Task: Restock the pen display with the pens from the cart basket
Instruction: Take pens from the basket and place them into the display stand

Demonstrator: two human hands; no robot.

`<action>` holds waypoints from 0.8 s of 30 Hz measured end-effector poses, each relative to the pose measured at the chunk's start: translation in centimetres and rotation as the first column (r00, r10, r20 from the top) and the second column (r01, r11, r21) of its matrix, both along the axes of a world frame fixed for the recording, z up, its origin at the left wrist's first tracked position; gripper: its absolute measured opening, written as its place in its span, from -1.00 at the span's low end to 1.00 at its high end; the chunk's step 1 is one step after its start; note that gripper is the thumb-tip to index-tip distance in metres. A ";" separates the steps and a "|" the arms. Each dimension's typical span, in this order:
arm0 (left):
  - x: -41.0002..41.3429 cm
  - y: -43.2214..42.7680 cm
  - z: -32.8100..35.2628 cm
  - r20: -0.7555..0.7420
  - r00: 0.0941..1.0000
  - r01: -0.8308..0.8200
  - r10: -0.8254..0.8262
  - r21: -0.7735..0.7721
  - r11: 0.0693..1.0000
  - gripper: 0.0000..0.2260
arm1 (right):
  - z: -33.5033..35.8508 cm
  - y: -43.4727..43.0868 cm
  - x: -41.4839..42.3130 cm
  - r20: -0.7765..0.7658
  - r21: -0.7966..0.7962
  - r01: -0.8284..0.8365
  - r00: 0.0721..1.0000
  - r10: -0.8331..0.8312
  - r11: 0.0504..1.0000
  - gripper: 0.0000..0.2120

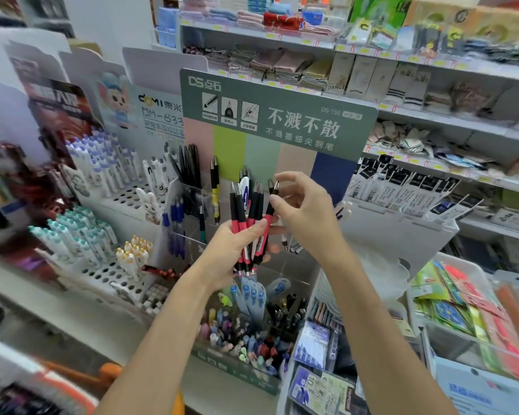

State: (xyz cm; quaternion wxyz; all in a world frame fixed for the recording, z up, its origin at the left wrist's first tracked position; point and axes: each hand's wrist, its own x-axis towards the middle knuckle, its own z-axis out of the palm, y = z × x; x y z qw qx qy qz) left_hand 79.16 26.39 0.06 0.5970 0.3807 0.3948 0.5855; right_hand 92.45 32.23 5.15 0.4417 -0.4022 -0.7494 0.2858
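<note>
Both hands are busy. Left hand [231, 250] grips a bunch of red pens [246, 211], fanned out so one is easy to pick. Right hand [306, 214] pinches the top of the end pen, maybe to pull it free. Clear cups [192, 202] in the pen display [333, 172] hold black, blue and yellow pens. A white tray [474, 265] holds bright packets.
</note>
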 end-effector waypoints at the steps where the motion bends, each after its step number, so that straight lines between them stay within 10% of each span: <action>1: -0.6 -0.2 -0.1 -0.014 1.000 -0.012 0.012 -0.006 1.000 -0.69 | -0.1 -0.1 -0.5 -0.016 -0.003 -0.015 1.000 0.015 1.000 -0.74; 9: -6.1 -1.7 -2.8 -0.121 0.895 -0.441 0.429 -0.087 0.894 -0.78 | -2.3 -0.2 -3.7 -0.217 0.283 0.200 0.966 -0.140 0.938 -0.71; 14: -6.7 -2.1 -3.4 -0.106 0.921 -0.385 0.375 -0.098 0.918 -0.73 | -7.0 -0.5 -4.4 0.006 0.356 0.103 0.994 -0.112 0.929 -0.66; 21: -6.7 -1.9 -2.8 -0.113 0.930 -0.360 0.351 -0.076 0.930 -0.79 | -0.2 0.9 -4.5 -0.353 0.465 0.312 0.924 -0.150 0.829 -0.73; 24: -6.3 -1.7 -2.3 -0.104 0.932 -0.354 0.346 -0.067 0.933 -0.82 | 1.7 3.3 -5.3 -0.206 0.467 0.261 0.961 -0.183 0.845 -0.73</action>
